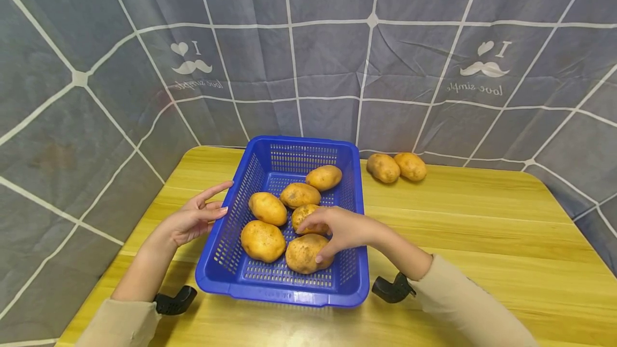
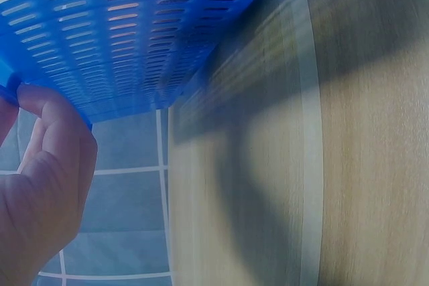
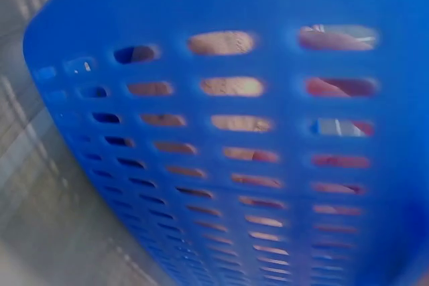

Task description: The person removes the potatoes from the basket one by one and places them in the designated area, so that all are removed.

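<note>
A blue plastic basket (image 1: 284, 296) with slotted walls holds several potatoes. My left hand (image 1: 190, 221) is at the basket's left rim, its thumb on the edge and bent fingers against the lip; the left wrist view shows these fingers (image 2: 57, 122) at the rim. Inside the basket, my right hand (image 1: 339, 227) pinches the front right potato (image 1: 301, 256), with the thumb on its near side and the fingers at its far side. Those fingers also partly cover another potato (image 1: 303, 212) just behind. In the right wrist view the basket wall (image 3: 281, 65) hides most of this hand.
Two more potatoes, one browner (image 1: 383, 168) and one yellower (image 1: 410, 166), lie side by side on the wooden table (image 1: 458, 218), beyond the basket's right side. A grey curtain (image 1: 332, 58) with white lines hangs behind the table and to its left.
</note>
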Available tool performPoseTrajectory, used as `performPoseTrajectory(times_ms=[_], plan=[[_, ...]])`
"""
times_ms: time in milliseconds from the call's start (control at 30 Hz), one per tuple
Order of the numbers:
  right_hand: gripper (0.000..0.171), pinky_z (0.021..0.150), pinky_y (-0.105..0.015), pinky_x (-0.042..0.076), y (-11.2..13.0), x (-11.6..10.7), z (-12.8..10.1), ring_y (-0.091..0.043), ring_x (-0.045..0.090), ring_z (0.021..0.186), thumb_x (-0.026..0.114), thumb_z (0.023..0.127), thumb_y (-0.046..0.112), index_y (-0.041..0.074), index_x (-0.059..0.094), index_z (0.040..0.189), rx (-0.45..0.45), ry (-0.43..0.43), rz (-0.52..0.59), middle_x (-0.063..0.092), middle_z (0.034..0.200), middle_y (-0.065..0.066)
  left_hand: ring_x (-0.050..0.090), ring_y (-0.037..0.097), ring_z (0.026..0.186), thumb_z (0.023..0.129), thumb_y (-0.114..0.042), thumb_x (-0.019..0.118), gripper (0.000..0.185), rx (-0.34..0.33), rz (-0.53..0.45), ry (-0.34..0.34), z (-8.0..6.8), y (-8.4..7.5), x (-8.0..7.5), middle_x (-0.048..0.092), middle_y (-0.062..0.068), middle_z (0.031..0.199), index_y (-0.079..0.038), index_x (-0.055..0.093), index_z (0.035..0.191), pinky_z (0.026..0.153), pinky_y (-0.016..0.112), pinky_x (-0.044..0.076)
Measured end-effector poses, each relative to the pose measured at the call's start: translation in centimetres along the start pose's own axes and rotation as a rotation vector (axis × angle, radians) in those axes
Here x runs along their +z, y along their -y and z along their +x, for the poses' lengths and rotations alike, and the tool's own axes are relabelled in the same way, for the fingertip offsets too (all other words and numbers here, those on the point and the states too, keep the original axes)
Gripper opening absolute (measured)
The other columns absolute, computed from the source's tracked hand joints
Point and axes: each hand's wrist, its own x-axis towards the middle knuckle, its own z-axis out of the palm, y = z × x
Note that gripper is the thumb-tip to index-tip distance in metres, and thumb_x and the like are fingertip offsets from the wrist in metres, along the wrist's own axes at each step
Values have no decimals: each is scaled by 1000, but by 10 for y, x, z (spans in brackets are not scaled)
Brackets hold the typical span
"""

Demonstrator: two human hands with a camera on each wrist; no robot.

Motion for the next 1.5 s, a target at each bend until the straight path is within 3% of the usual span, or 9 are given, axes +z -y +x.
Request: performPoseTrajectory(times_ms=[133, 400, 600, 833, 1167, 1500], plan=[[53, 84, -28, 47, 0, 3, 5, -17, 53, 96, 82, 65, 11, 7, 63, 115, -13, 20, -55, 63, 110, -2, 65, 22, 91, 93, 10, 44, 52, 3, -2, 6, 1, 1, 0, 63, 11, 108, -26, 44, 131, 78, 34, 56], [55, 94, -28, 41, 2, 9, 8, -13, 53, 105, 84, 63, 14, 14, 64, 115, -36, 52, -200, 62, 113, 0, 65, 22, 91, 93, 10, 44, 52, 8, -7, 13, 1, 1, 0, 62, 12, 108, -26, 45, 131, 78, 34, 56], [59, 87, -24, 44, 2, 12, 10, -12, 52, 98, 85, 62, 15, 15, 62, 117, -29, 87, -257, 60, 110, 1, 65, 22, 91, 93, 10, 45, 51, 12, -13, 15, 0, 0, 2, 63, 12, 108, -25, 46, 130, 78, 34, 56], [62, 95, -26, 42, 3, 13, 9, -11, 54, 107, 85, 63, 16, 16, 60, 120, -23, 116, -256, 62, 115, 0, 66, 22, 91, 93, 10, 45, 51, 4, -15, 5, 1, -1, 1, 64, 11, 107, -27, 50, 128, 78, 34, 56], [61, 94, -24, 43, 1, 13, 9, -9, 54, 106, 85, 64, 14, 17, 60, 119, -22, 130, -239, 62, 115, 2, 66, 23, 91, 93, 10, 45, 52, -6, -21, -6, 0, -1, 0, 63, 11, 108, -27, 48, 128, 77, 35, 56], [58, 76, -18, 46, -1, 13, 9, -4, 51, 85, 84, 65, 15, 15, 61, 118, -104, 137, -183, 63, 107, 5, 65, 23, 92, 93, 10, 45, 52, -4, -30, 4, 1, -1, 0, 63, 10, 108, -27, 49, 128, 78, 35, 56]])
